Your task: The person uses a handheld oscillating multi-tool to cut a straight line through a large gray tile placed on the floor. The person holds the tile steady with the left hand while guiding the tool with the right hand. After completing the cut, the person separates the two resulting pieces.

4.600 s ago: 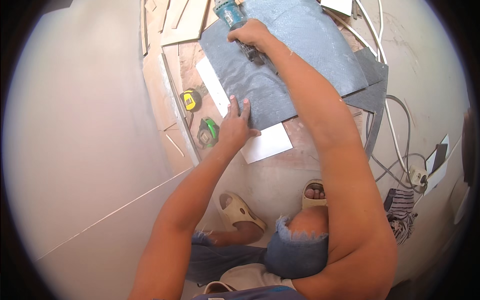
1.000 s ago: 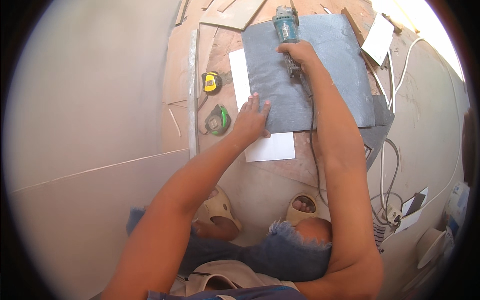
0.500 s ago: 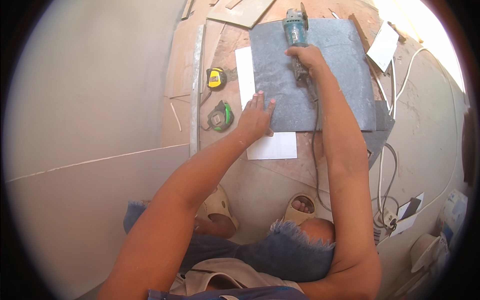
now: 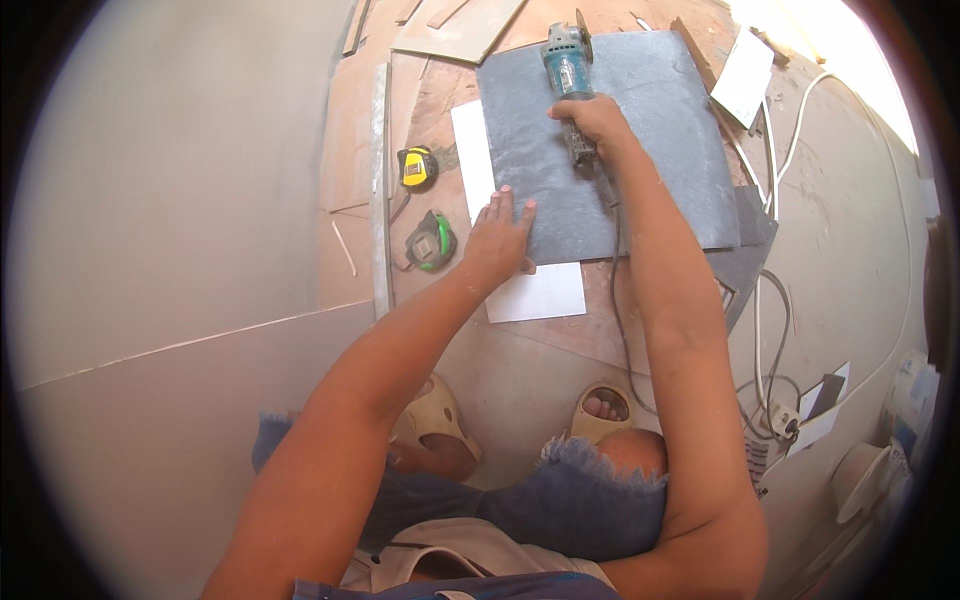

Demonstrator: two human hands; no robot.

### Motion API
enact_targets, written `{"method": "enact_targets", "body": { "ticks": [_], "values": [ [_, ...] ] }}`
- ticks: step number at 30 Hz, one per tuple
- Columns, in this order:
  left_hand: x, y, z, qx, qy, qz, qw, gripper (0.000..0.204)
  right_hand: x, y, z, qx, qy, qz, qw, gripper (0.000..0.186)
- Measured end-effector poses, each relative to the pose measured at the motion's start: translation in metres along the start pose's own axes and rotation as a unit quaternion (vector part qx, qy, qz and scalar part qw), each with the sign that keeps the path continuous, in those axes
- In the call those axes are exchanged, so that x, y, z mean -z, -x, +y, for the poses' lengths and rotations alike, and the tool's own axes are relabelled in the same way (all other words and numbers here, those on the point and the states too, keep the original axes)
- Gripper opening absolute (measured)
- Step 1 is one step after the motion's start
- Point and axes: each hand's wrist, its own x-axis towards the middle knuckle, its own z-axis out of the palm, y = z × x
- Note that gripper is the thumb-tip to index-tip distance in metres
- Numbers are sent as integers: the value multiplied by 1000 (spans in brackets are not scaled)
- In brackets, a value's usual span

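My right hand (image 4: 598, 122) is wrapped round the body of a teal angle grinder (image 4: 568, 75), whose thin disc stands at the far end. The grinder is over a square dark grey tile (image 4: 660, 150), left of its middle; I cannot tell whether it touches the surface. Fingers stretched out, my left hand (image 4: 500, 240) lies at the tile's near left corner. A white piece (image 4: 537, 292) sticks out from under the tile on the near side, and a white strip (image 4: 470, 150) shows along its left edge. The grinder's dark cord (image 4: 615, 290) runs back toward me.
A yellow tape measure (image 4: 417, 168) and a green-and-black one (image 4: 431, 241) lie left of the tile, beside a long metal bar (image 4: 381, 190). Tile offcuts (image 4: 455, 30) lie at the far side. White cable (image 4: 800, 120), a power socket (image 4: 783, 418) and buckets (image 4: 912, 400) are on the right.
The whole scene has shifted slightly left in the view. Both hands, the grinder and the tile keep about the same places relative to each other.
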Motion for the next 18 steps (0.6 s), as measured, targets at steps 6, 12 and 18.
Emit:
{"method": "enact_targets", "body": {
  "ticks": [6, 12, 18],
  "values": [
    [-1, 1, -3, -2, 7, 7, 1000, 109, -1, -2, 2, 6, 28, 10, 1000, 40],
    [-2, 1, -3, -15, 9, 21, 1000, 109, 1, 1, 7, 8, 23, 13, 1000, 39],
    [0, 2, -3, -11, 1, 16, 1000, 110, -1, 5, 6, -2, 24, 9, 1000, 39]
  ]
}}
